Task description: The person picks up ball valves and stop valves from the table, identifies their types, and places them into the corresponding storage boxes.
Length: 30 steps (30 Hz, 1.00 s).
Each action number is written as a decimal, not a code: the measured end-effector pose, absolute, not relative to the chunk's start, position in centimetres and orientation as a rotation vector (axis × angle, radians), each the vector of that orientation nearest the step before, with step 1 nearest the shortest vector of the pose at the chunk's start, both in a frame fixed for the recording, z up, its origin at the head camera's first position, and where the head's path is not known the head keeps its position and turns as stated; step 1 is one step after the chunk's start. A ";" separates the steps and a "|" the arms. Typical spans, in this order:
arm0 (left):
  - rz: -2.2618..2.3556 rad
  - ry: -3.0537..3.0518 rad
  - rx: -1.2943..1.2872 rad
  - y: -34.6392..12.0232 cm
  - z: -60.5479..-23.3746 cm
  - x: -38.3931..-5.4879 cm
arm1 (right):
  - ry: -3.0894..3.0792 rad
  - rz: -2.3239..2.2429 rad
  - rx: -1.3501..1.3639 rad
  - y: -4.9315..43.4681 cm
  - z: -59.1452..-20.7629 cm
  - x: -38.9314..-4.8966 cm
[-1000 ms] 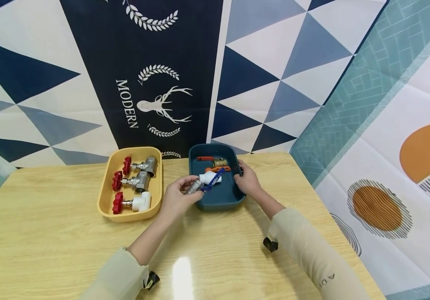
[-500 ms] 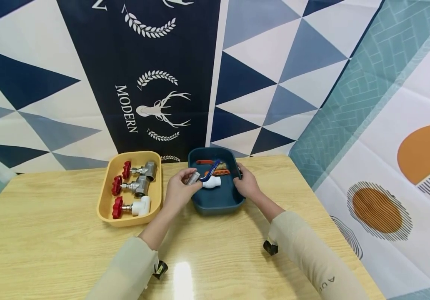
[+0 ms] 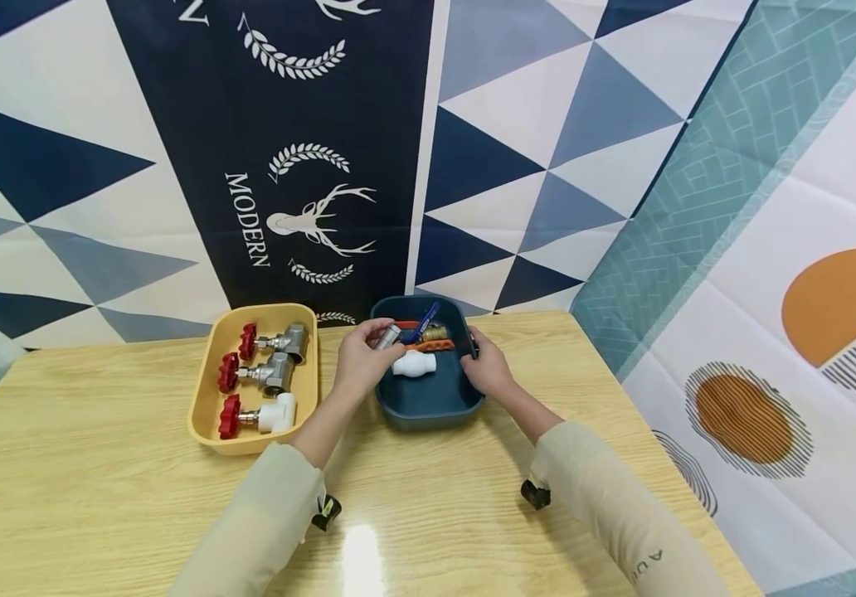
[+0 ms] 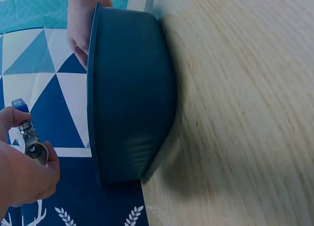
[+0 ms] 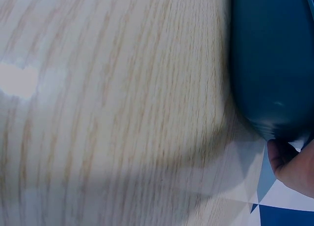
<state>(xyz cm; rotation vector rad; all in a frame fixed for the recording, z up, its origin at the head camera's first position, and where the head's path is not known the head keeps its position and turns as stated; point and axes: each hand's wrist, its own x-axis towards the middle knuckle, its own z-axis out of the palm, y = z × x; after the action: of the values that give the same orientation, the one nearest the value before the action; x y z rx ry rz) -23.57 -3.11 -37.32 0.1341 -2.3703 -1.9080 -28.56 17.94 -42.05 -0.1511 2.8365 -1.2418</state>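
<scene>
My left hand (image 3: 361, 356) pinches a silver metal ball valve (image 3: 387, 337) with a blue lever (image 3: 425, 320), over the left side of a dark blue bin (image 3: 431, 406). In the left wrist view, the ball valve (image 4: 34, 148) sits between thumb and fingers, above the level of the bin's rim. My right hand (image 3: 489, 365) grips the bin's right wall at the rim. Inside the bin lie a white ball valve (image 3: 415, 364), a brass valve (image 3: 434, 333) and orange-red levers (image 3: 431, 345); the held valve and left hand partly cover them.
Left of the blue bin stands a yellow bin (image 3: 204, 414). It holds two metal valves (image 3: 273, 373) and a white one (image 3: 276, 414), each with a red handwheel. Both bins stand near the back of a wooden table (image 3: 428, 514), close to a patterned backdrop (image 3: 323, 124).
My left hand has moved slightly up and right in the head view, tilting the ball valve so its blue lever points up. The white valve shows more fully. The right hand keeps its grip.
</scene>
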 end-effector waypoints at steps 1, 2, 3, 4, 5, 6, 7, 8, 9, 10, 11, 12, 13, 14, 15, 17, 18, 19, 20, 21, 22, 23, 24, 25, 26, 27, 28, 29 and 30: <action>-1.912 -2.370 0.133 -3.1 -37.3 -23.7 | 2.837 -1.241 -0.151 17.9 -42.0 -28.5; -1.914 -2.370 0.130 -3.1 -37.3 -23.8 | 2.836 -1.242 -0.149 17.9 -42.1 -28.6; -1.917 -2.371 0.128 -3.1 -37.4 -24.0 | 2.833 -1.245 -0.146 17.9 -42.1 -28.5; -1.917 -2.372 0.129 -3.1 -37.4 -24.1 | 2.831 -1.248 -0.143 17.9 -42.1 -28.5; -1.913 -2.374 0.130 -3.1 -37.4 -24.2 | 2.830 -1.251 -0.142 17.9 -42.1 -28.5; -1.914 -2.372 0.134 -3.1 -37.4 -24.3 | 2.830 -1.253 -0.144 18.0 -42.1 -28.5; -1.915 -2.372 0.137 -3.1 -37.4 -24.4 | 2.830 -1.255 -0.143 18.0 -42.1 -28.5; -1.915 -2.370 0.138 -3.1 -37.4 -24.5 | 2.829 -1.260 -0.139 18.0 -42.0 -28.5; -1.915 -2.368 0.139 -3.0 -37.4 -24.6 | 2.831 -1.262 -0.141 18.0 -42.0 -28.5; -1.915 -2.367 0.141 -3.0 -37.4 -24.6 | 2.830 -1.264 -0.139 18.0 -42.1 -28.5; -1.914 -2.366 0.141 -3.0 -37.4 -24.7 | 2.831 -1.264 -0.140 18.0 -42.1 -28.5; -1.916 -2.364 0.142 -2.9 -37.4 -24.8 | 2.832 -1.266 -0.139 18.0 -42.1 -28.6; -1.917 -2.362 0.142 -2.9 -37.4 -24.9 | 2.835 -1.264 -0.139 18.0 -42.1 -28.6; -1.910 -2.363 0.143 -2.9 -37.5 -25.0 | 2.833 -1.269 -0.135 18.0 -42.1 -28.6; -1.906 -2.364 0.145 -2.9 -37.5 -25.1 | 2.835 -1.266 -0.138 18.0 -42.1 -28.6; -1.901 -2.364 0.146 -3.0 -37.6 -25.3 | 2.837 -1.262 -0.136 18.0 -42.1 -28.6; -1.898 -2.363 0.144 -3.0 -37.6 -25.4 | 2.838 -1.263 -0.133 17.9 -42.2 -28.6; -1.896 -2.362 0.143 -3.0 -37.6 -25.5 | 2.836 -1.261 -0.130 17.9 -42.2 -28.5; -1.892 -2.362 0.141 -3.1 -37.6 -25.5 | 2.834 -1.262 -0.129 17.9 -42.2 -28.5; -1.895 -2.362 0.143 -3.1 -37.6 -25.6 | 2.837 -1.256 -0.130 17.9 -42.2 -28.5; -1.894 -2.362 0.141 -3.1 -37.6 -25.7 | 2.836 -1.257 -0.127 17.9 -42.3 -28.5; -1.890 -2.362 0.138 -3.1 -37.6 -25.7 | 2.835 -1.257 -0.123 17.9 -42.3 -28.6; -1.889 -2.364 0.142 -3.1 -37.6 -25.7 | 2.835 -1.256 -0.121 17.8 -42.3 -28.6; -1.887 -2.363 0.145 -3.1 -37.6 -25.8 | 2.835 -1.256 -0.120 17.9 -42.3 -28.6; -1.884 -2.362 0.145 -3.1 -37.5 -25.8 | 2.835 -1.256 -0.119 17.9 -42.3 -28.6; -1.879 -2.365 0.146 -3.1 -37.5 -25.9 | 2.837 -1.254 -0.120 17.9 -42.3 -28.7; -1.871 -2.365 0.142 -3.1 -37.5 -25.9 | 2.837 -1.255 -0.118 17.9 -42.3 -28.7; -1.865 -2.364 0.140 -3.1 -37.5 -25.9 | 2.836 -1.255 -0.117 17.9 -42.3 -28.7; -1.860 -2.363 0.140 -3.1 -37.4 -25.9 | 2.835 -1.256 -0.116 17.9 -42.3 -28.7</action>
<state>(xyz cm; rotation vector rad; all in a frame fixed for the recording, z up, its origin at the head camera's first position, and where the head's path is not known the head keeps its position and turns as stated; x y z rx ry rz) -25.94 -3.13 -37.44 0.1398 -2.3628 -1.8601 -28.68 17.90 -42.32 -0.1158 2.8350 -1.2564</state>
